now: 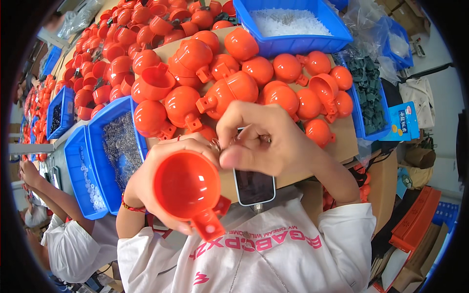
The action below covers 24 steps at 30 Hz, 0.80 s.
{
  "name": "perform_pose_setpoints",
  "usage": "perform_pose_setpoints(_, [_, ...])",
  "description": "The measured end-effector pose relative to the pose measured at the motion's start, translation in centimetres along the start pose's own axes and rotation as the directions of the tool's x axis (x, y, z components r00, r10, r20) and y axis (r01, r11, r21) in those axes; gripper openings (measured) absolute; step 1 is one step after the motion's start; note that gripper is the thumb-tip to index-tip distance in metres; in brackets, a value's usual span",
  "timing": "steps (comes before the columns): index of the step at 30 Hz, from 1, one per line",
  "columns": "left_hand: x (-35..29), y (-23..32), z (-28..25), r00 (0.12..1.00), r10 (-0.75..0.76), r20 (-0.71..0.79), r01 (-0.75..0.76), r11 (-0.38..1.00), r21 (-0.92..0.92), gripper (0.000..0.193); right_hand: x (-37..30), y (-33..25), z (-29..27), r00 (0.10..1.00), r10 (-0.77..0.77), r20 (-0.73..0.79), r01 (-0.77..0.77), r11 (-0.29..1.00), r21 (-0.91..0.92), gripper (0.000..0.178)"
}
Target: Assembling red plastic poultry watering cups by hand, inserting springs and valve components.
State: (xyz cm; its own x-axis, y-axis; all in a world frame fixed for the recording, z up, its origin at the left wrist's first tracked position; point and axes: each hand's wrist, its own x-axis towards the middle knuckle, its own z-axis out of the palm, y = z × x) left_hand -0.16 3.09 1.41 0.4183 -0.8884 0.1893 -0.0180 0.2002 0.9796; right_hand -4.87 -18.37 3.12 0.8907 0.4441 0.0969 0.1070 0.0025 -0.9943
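Observation:
My left hand (146, 188) is wrapped round an orange-red plastic cup (188, 183), its round mouth facing up and its short tabbed handle toward my body. My right hand (268, 139) is closed just right of the left fingers, thumb and forefinger pinched together. Small shiny metal coils, which look like springs (215, 144), show at its fingertips and between its curled fingers. Whether the coil at the fingertips touches the cup is hidden. Beyond both hands lie several orange-red ball-shaped pieces (183, 105) with short handles, some closed and some open like cups.
Blue bins hold metal springs (119, 146), white rings (92, 193), dark green plastic parts (369, 93) and white translucent bits (288, 23). A phone (255, 186) with a cable lies on the table below my right hand. A heap of orange-red cups (112, 53) spreads far left. Another person's arm (58, 198) is at left.

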Motion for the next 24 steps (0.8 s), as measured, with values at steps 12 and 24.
perform_pose_setpoints(12, [0.8,0.1,0.1,0.999,0.015,0.036,-0.022,0.978,0.206,0.070,0.2,2.1,-0.2,0.981,-0.145,-0.130,0.160,0.981,0.106,0.024])
perform_pose_setpoints(24, [0.0,-2.2,0.1,0.966,0.055,0.251,0.111,0.791,-0.601,0.083,-0.1,2.4,0.2,0.993,-0.116,-0.014,0.113,0.918,0.380,0.032])
